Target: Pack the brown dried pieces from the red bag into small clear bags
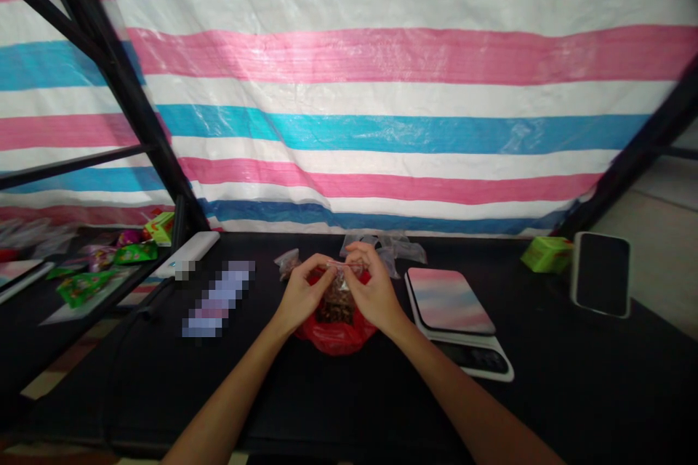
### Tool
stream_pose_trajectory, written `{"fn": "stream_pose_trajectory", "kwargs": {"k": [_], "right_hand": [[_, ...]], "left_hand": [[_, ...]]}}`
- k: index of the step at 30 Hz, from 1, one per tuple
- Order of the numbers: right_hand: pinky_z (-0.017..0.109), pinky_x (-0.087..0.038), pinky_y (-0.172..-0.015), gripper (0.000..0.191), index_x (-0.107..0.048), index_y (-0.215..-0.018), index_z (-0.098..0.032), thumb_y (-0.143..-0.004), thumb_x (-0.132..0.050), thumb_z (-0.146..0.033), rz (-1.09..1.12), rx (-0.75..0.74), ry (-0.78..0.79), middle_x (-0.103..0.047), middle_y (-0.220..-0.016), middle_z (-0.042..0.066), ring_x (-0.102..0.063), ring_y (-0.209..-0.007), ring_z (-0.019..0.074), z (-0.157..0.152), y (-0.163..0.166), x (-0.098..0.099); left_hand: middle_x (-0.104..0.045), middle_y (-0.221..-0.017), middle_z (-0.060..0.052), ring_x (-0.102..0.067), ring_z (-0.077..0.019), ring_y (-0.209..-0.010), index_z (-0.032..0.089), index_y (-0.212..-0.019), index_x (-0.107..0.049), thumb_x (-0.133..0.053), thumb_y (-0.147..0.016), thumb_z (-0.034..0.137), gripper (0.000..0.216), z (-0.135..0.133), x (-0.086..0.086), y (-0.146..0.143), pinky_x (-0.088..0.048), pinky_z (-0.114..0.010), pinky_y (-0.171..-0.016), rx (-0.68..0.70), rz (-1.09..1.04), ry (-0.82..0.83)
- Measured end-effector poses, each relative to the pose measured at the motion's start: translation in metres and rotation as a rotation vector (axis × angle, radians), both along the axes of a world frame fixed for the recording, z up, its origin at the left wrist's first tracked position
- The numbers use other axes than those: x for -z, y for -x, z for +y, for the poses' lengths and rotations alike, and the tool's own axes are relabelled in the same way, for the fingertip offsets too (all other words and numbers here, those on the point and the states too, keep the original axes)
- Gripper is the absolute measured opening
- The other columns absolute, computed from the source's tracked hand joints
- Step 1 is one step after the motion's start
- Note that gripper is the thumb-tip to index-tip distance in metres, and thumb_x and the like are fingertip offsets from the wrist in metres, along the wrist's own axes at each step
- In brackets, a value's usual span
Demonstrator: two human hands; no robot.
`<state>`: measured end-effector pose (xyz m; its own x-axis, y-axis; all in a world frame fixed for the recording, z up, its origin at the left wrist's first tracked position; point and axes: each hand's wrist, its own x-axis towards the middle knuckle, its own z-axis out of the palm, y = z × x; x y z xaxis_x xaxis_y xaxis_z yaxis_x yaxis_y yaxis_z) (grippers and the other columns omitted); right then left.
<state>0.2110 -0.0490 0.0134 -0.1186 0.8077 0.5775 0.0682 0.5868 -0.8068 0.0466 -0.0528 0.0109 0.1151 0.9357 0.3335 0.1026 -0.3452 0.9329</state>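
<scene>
My left hand (302,294) and my right hand (372,290) meet over the middle of a black table (545,378). Both pinch the top edge of a small clear plastic bag (337,296) that holds dark brown pieces. The small bag hangs just above a red plastic bag (335,334) lying on the table under my hands. The fingers of both hands are pressed together on the bag's rim.
A white kitchen scale (455,312) with a shiny plate stands right of my hands. Crumpled clear bags (390,245) lie behind. A green box (545,253) and a phone (601,273) sit far right. A white power bank (188,256) and green packets (87,283) lie left. A striped tarp (382,102) hangs behind.
</scene>
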Motion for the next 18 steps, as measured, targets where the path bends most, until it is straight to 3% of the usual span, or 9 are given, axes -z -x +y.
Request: {"fn": "stream_pose_trajectory", "kwargs": {"k": [4, 8, 12, 16, 18], "right_hand": [[0.031, -0.05, -0.088, 0.028, -0.056, -0.122, -0.024, -0.094, -0.057, -0.02, -0.03, -0.027, -0.026, -0.062, -0.098, 0.001, -0.064, -0.092, 0.0174, -0.003, 0.0, -0.002], [0.03, -0.052, -0.083, 0.021, -0.058, -0.114, -0.024, -0.094, -0.057, -0.02, -0.033, -0.044, -0.007, -0.065, -0.096, 0.001, -0.065, -0.089, 0.0172, -0.008, 0.002, 0.0], [0.033, -0.053, -0.087, 0.021, -0.058, -0.114, -0.024, -0.094, -0.059, -0.021, -0.078, 0.013, -0.035, -0.068, -0.1, 0.002, -0.066, -0.094, 0.019, -0.006, -0.003, -0.001], [0.042, -0.047, -0.099, 0.032, -0.058, -0.127, -0.025, -0.095, -0.058, -0.023, -0.333, 0.267, -0.15, -0.068, -0.115, 0.007, -0.062, -0.107, 0.0243, 0.008, -0.023, -0.004], [0.044, -0.044, -0.101, 0.025, -0.062, -0.12, -0.023, -0.096, -0.056, -0.02, -0.545, 0.401, -0.174, -0.067, -0.117, 0.009, -0.059, -0.113, 0.0276, 0.016, -0.035, -0.003]], "left_hand": [[-0.072, -0.095, -0.005, -0.066, -0.0201, -0.09, 0.018, -0.093, -0.072, -0.066, -0.091, 0.038, 0.022, 0.0, 0.0, 0.0, -0.051, -0.031, -0.083, 0.021, -0.001, -0.062], [-0.069, -0.095, -0.007, -0.065, -0.0205, -0.094, 0.016, -0.083, -0.07, -0.067, -0.091, 0.035, 0.02, -0.002, -0.002, 0.001, -0.049, -0.031, -0.086, 0.051, 0.025, -0.156], [-0.069, -0.091, -0.005, -0.064, -0.0183, -0.088, 0.016, -0.085, -0.069, -0.068, -0.091, 0.037, 0.022, -0.001, -0.001, -0.001, -0.049, -0.028, -0.081, 0.048, -0.006, -0.082], [-0.064, -0.079, 0.0, -0.058, -0.0135, -0.071, 0.017, -0.09, -0.066, -0.068, -0.089, 0.045, 0.027, 0.012, 0.004, 0.009, -0.045, -0.022, -0.066, -0.268, -0.167, -0.03], [-0.062, -0.076, 0.002, -0.056, -0.0125, -0.066, 0.018, -0.093, -0.065, -0.066, -0.089, 0.047, 0.03, 0.022, 0.008, 0.023, -0.043, -0.022, -0.062, -0.461, -0.253, -0.045]]}}
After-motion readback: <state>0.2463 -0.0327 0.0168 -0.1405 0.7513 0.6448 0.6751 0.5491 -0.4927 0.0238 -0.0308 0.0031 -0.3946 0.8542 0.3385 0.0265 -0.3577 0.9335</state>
